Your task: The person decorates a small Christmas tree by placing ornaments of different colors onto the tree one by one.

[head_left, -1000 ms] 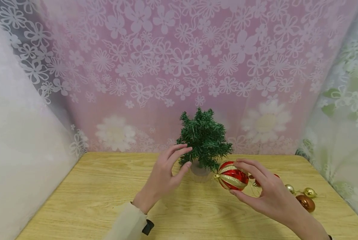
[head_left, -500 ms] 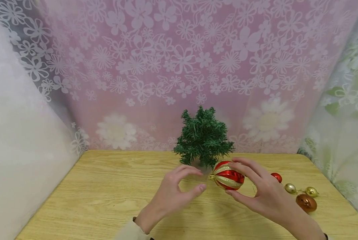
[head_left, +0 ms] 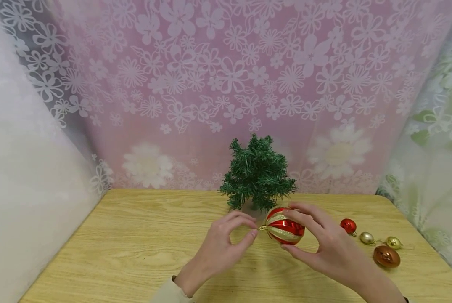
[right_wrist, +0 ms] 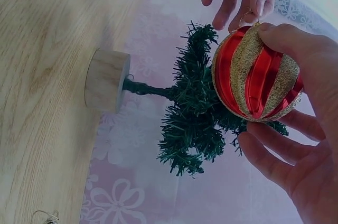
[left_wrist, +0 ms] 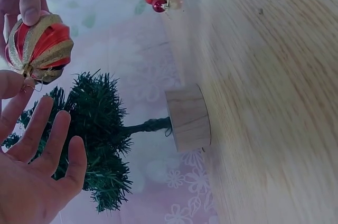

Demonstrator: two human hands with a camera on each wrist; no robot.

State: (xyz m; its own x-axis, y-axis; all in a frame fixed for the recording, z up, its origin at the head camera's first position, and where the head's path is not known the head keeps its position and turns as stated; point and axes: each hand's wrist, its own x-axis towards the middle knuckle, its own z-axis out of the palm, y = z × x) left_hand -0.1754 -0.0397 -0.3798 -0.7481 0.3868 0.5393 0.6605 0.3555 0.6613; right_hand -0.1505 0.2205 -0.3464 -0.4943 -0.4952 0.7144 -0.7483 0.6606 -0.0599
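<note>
Head view: a pink curtain (head_left: 226, 84) printed with white flowers fills the back, and below it spreads a wood-grain counter (head_left: 135, 252). Toward the counter's 12 o'clock stands a small artificial Christmas tree (head_left: 257, 172), upright; the left wrist view shows its bare stem set in a round wooden base (left_wrist: 189, 118).

Both hands meet in front of the tree. The right hand (head_left: 333, 242) grips a red-and-gold striped bauble (head_left: 286, 226) from its 3 o'clock side, thumb and fingers curved round it. The bauble is held up off the counter, with the tree at its 11 o'clock. At its 9 o'clock, the left hand (head_left: 220, 242) brings thumb and forefinger together in a pinch, the other fingers spread.

To the bauble's 3 o'clock, beyond the right hand, a brown bauble (head_left: 386, 256) lies on the counter. A red bauble (head_left: 348, 226), a pale gold bauble (head_left: 367, 238) and a yellow-gold bauble (head_left: 393, 242) sit at its 11, 10 and 1 o'clock.

Smallest are the striped bauble's gold cap (head_left: 263, 228), facing 9 o'clock, and a gold thread (left_wrist: 38, 87), very fine and blurred, which the left hand appears to pinch.
</note>
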